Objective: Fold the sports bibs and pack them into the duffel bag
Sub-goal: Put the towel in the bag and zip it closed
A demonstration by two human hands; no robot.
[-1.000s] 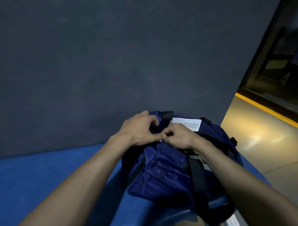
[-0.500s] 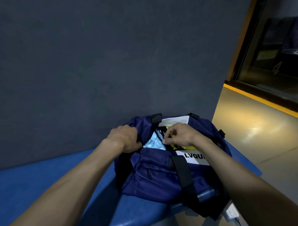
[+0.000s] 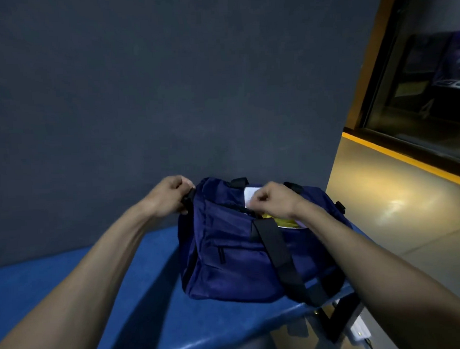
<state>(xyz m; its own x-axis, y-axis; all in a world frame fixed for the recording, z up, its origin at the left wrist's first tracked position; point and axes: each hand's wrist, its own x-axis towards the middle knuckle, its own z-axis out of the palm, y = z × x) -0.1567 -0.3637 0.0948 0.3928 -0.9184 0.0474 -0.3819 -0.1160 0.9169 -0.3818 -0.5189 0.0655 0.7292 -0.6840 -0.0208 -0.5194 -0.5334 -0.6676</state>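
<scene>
Bench surface, blue padded vinyl [image 3: 70,281], carries the navy fabric duffel bag [image 3: 243,260] at its right end against the dark grey wall [image 3: 167,84], long axis running left to right. Left hand [image 3: 169,196] grips the bag's left end; right hand [image 3: 273,201] pinches at the top opening, beside a white paper tag [image 3: 248,196] with unreadable print. Yellow bib fabric [image 3: 283,221] shows inside.

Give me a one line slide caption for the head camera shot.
Left hand grips the end of the navy duffel bag on a blue bench while the right hand pinches at its top opening.
</scene>
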